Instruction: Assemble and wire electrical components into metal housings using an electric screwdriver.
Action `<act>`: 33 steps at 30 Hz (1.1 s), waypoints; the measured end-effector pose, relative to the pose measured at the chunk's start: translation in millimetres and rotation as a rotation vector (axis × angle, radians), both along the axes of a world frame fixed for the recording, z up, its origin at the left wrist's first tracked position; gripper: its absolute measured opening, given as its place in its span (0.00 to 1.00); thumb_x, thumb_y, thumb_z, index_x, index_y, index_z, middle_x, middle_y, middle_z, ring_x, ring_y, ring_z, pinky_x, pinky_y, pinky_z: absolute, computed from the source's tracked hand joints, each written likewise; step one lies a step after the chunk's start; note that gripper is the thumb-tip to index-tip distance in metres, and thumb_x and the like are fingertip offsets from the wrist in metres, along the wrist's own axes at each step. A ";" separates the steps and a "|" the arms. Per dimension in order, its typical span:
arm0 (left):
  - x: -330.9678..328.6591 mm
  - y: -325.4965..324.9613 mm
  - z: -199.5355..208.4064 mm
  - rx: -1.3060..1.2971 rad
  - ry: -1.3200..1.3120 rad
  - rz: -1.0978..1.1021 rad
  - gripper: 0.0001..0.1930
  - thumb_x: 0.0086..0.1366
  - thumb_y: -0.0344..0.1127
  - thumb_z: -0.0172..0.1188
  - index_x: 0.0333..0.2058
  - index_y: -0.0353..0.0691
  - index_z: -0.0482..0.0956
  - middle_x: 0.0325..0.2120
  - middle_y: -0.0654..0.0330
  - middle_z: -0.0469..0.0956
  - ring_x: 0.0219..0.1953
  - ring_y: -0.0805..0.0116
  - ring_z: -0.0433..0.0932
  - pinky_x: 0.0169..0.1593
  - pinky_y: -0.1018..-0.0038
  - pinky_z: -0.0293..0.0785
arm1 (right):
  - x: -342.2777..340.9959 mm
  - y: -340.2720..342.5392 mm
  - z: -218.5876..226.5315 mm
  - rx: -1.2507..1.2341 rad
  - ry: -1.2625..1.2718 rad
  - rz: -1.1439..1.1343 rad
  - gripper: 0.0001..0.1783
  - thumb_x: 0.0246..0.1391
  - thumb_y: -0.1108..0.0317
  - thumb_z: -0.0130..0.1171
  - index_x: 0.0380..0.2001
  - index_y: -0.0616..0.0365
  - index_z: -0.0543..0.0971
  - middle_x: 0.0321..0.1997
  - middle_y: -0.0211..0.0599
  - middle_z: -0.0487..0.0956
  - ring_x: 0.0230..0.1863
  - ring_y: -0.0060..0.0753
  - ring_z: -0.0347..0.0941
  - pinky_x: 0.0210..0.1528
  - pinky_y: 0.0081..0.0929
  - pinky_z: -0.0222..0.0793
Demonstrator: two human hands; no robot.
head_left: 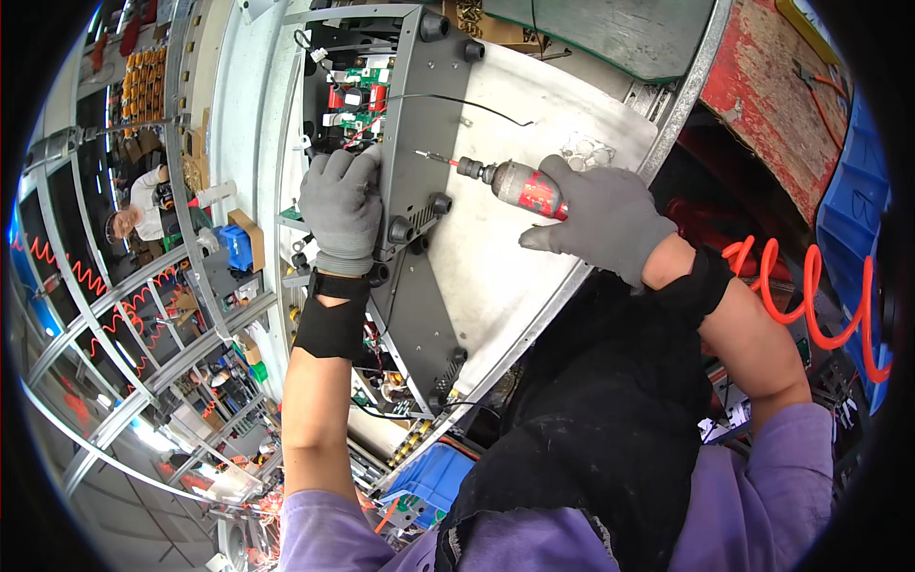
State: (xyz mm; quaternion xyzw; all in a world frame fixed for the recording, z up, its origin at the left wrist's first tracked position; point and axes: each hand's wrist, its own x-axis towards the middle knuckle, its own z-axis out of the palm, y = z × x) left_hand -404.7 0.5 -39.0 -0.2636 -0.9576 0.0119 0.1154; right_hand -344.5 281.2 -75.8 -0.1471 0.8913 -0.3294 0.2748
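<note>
My left hand [341, 205], in a grey glove, curls its fingers over the edge of a dark grey metal chassis [405, 148]; the fingertips are partly hidden. Inside the chassis, green circuit boards with red and white parts [357, 95] show beyond that hand. My right hand [605, 214], also gloved, is closed round the back of a red and grey power screwdriver [529, 188], with the thumb sticking out to the side. The screwdriver lies level over the white work surface [553, 105], its bit pointing left at the chassis side but apart from it.
Another dark chassis [419, 315] sits nearer me. Black rubber feet [434, 26] jut from the chassis. A thin black cable [477, 107] trails onto the work surface. Coiled orange air hose [815, 305] hangs at right by a blue bin [863, 191]. A person [143, 205] is far left.
</note>
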 end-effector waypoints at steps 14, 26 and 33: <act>3.2 2.0 6.5 -0.010 -0.011 0.019 0.16 0.39 0.25 0.59 0.30 0.49 0.79 0.21 0.65 0.69 0.26 0.62 0.70 0.28 0.68 0.68 | -12.8 -12.4 0.4 0.163 0.233 0.038 0.25 0.47 0.49 0.61 0.41 0.55 0.70 0.24 0.39 0.78 0.31 0.45 0.77 0.34 0.39 0.68; 38.5 20.4 78.5 0.895 -0.482 0.800 0.13 0.61 0.23 0.49 0.45 0.36 0.73 0.32 0.61 0.76 0.30 0.73 0.77 0.35 0.76 0.74 | -30.2 61.5 11.9 0.115 0.156 0.016 0.32 0.40 0.44 0.65 0.42 0.56 0.75 0.29 0.48 0.79 0.34 0.53 0.76 0.36 0.43 0.69; 191.5 -38.4 149.0 1.704 -0.042 1.006 0.18 0.64 0.25 0.46 0.53 0.27 0.65 0.42 0.48 0.75 0.34 0.69 0.77 0.40 0.78 0.77 | -65.7 186.5 -10.4 0.610 0.309 0.003 0.25 0.41 0.54 0.67 0.41 0.56 0.76 0.37 0.47 0.79 0.41 0.54 0.74 0.42 0.44 0.68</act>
